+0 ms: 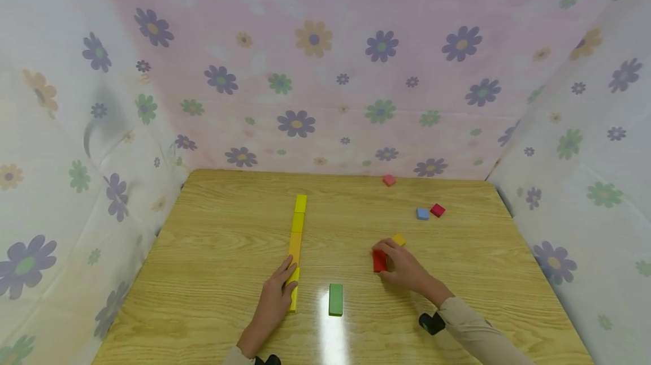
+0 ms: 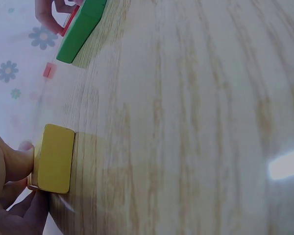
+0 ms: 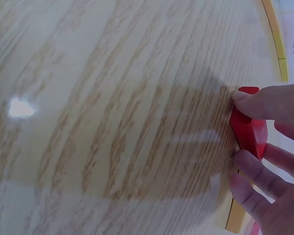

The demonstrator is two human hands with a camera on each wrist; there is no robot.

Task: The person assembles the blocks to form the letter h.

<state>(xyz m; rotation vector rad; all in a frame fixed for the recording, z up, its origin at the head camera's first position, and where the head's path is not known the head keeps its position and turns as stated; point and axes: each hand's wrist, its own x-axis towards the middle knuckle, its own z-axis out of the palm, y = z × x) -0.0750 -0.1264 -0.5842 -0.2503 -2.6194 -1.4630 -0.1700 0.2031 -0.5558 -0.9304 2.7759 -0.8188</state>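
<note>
Four-sided wooden blocks lie on the table, with yellow blocks (image 1: 298,222) and an orange block (image 1: 295,245) set end to end in a line. At the near end of that line, my left hand (image 1: 272,300) holds the nearest yellow block (image 2: 56,159) between thumb and fingers. My right hand (image 1: 406,270) pinches a red block (image 1: 379,261); the right wrist view shows the thumb on one side of the red block (image 3: 249,129) and fingertips on the other. Between the hands lies a green block (image 1: 335,299).
An orange-yellow block (image 1: 399,239) is just beyond my right hand. Farther right are a blue block (image 1: 422,214) and a dark red block (image 1: 438,210), with a pink block (image 1: 389,180) at the table's back edge. Flowered cloth (image 1: 330,71) surrounds the table's back and sides.
</note>
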